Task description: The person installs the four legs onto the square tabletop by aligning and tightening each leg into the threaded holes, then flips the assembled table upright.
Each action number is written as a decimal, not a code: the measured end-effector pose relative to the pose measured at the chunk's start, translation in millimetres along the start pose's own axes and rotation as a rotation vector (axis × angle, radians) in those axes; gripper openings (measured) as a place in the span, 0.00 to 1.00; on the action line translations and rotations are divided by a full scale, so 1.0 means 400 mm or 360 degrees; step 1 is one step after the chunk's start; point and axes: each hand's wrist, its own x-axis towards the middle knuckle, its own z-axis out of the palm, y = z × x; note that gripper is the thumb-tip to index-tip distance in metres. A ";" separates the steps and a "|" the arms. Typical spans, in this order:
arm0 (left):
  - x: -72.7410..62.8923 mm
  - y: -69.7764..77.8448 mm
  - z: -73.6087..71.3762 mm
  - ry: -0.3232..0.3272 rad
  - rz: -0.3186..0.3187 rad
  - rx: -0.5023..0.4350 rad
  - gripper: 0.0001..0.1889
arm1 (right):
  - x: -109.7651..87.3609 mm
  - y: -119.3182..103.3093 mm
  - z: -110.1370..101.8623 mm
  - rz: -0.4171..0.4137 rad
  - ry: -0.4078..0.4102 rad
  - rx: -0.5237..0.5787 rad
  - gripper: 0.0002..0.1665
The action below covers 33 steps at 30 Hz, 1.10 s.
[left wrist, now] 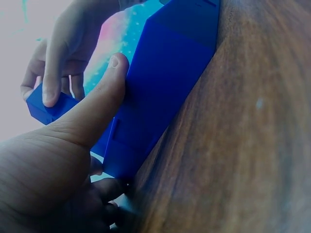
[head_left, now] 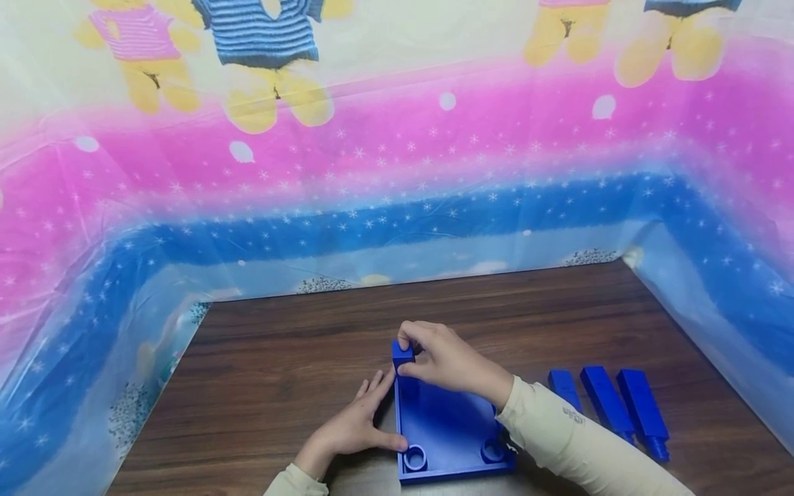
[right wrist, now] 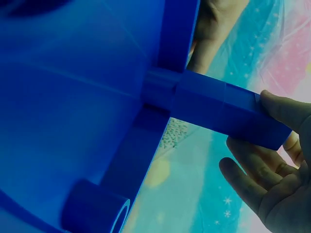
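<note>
A blue square panel (head_left: 455,424) with a raised rim lies on the table, round sockets at its corners. At its far left corner a blue square leg (head_left: 402,354) stands upright. My right hand (head_left: 448,359) pinches the leg's top end between thumb and fingers. The right wrist view shows the lower end of the leg (right wrist: 214,104) meeting the corner socket; how deep it sits I cannot tell. Along the panel's left side lies my left hand (head_left: 353,428), fingers extended, thumb against the rim near the front left socket (head_left: 415,457).
To the right of the panel lie three more blue legs, a left one (head_left: 563,390), a middle one (head_left: 605,399) and a right one (head_left: 642,405), threaded ends showing on some. A printed sheet (head_left: 397,234) hangs around the back and sides of the brown wooden table (head_left: 273,351).
</note>
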 end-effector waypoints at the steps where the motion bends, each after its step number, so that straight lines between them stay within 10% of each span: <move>1: 0.000 0.000 0.000 0.0002 -0.0002 0.0000 0.64 | -0.001 0.000 -0.001 0.0007 0.0002 -0.0020 0.18; 14: 0.001 0.003 0.005 0.0031 -0.0034 0.0027 0.65 | -0.029 0.014 -0.120 0.0158 0.0101 -0.0243 0.27; 33: -0.004 0.002 0.003 0.0030 -0.0043 0.0038 0.65 | -0.198 0.106 -0.286 0.0515 0.0140 -0.0564 0.31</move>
